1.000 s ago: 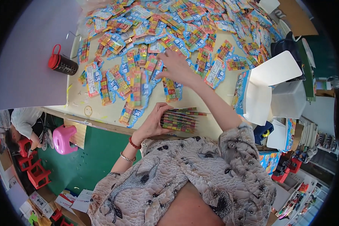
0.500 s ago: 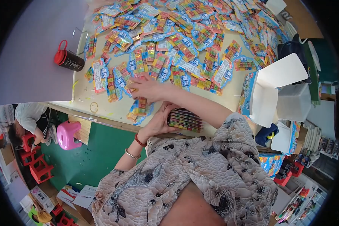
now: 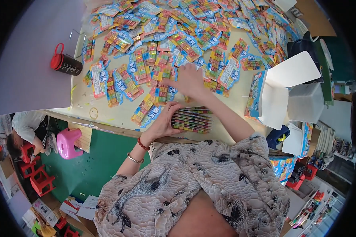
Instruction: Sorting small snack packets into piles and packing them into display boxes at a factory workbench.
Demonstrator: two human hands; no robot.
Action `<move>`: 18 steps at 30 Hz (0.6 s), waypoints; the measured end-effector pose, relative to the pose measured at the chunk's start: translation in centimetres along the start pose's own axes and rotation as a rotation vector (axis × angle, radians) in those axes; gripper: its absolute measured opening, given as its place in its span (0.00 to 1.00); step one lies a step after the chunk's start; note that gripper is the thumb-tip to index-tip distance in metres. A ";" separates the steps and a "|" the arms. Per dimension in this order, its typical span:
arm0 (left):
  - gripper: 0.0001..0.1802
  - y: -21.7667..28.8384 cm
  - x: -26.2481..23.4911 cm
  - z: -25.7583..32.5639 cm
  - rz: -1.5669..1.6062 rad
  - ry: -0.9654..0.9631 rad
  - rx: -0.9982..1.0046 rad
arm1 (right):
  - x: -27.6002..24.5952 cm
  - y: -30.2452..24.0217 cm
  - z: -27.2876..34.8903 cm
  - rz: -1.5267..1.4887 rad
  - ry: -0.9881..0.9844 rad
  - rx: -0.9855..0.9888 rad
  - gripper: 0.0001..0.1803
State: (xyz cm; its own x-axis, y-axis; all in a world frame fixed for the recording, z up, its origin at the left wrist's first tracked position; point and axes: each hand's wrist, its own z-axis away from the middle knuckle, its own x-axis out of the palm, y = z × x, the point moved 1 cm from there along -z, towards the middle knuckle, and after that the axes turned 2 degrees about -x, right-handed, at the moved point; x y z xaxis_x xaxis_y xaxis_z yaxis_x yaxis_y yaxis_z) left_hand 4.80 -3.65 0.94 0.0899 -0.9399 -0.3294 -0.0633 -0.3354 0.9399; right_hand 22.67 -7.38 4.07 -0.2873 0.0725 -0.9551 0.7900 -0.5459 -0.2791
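My left hand is closed around one end of a stack of flat blister packs, which stand on edge at the table's near side. Over the loose packs in the middle, my right hand is reaching with its thumb spread away from the fingers. Its thumb lies by a red, yellow and green blister pack with a blue card end; no pack is clearly gripped there. Left of it, another blister pack lies slanted near my left hand.
Heaped blister packs cover the far part of the pale table. A dark bottle with a red lid is at the left. An open white carton stands at the right. Beyond the near edge are a pink stool and another person.
My right hand has moved right and slightly farther away, off the packs at the left. The view has shifted slightly. My left hand stays on the stack, which now shows more plainly.
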 end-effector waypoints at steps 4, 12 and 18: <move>0.46 -0.5 0.4 0.0 -0.023 -0.003 -0.005 | 2.0 -2.8 -0.2 -0.020 0.022 -0.032 0.52; 0.46 -1.0 0.7 0.0 -0.029 0.001 0.004 | 3.5 -1.9 -0.4 -0.117 -0.012 -0.111 0.41; 0.46 -0.1 0.2 -0.1 0.000 -0.014 -0.034 | 2.6 0.9 -1.3 -0.574 0.167 -0.198 0.37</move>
State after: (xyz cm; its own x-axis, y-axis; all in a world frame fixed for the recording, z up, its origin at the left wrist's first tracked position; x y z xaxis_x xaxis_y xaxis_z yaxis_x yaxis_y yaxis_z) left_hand 4.95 -3.80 0.79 0.0758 -0.9410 -0.3299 -0.0299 -0.3329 0.9425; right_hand 23.36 -6.65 1.21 -0.6192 0.4464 -0.6459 0.6251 -0.2175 -0.7496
